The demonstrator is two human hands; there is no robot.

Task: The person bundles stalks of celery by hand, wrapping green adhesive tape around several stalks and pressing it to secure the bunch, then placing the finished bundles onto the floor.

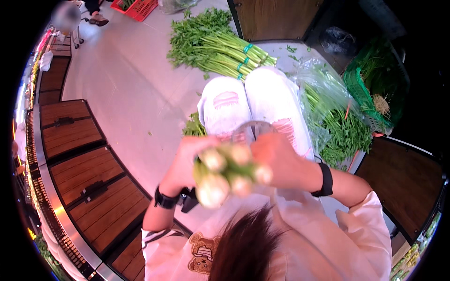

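Observation:
In front of my chest is a bunch of celery (pixel 225 173), its pale cut ends pointing up at the view and blurred. My left hand (pixel 190 157) is wrapped round the bunch's left side. My right hand (pixel 281 159) is closed against its right side; the fingertips are hidden, so what they pinch cannot be made out. A greyish curved rim (pixel 255 124) shows just beyond the hands, above my knees; its kind is unclear. On the floor past my knees lie several celery bunches (pixel 225 49), bound with green-blue bands near their cut ends.
To the right, a clear plastic bag (pixel 323 89) holds leafy celery beside a green crate (pixel 361 93) with greens. Wood-front cabinets (pixel 89 173) line the left; another wooden panel (pixel 276 18) stands ahead. A red basket (pixel 136 9) and a person's shoe (pixel 98 19) are far off.

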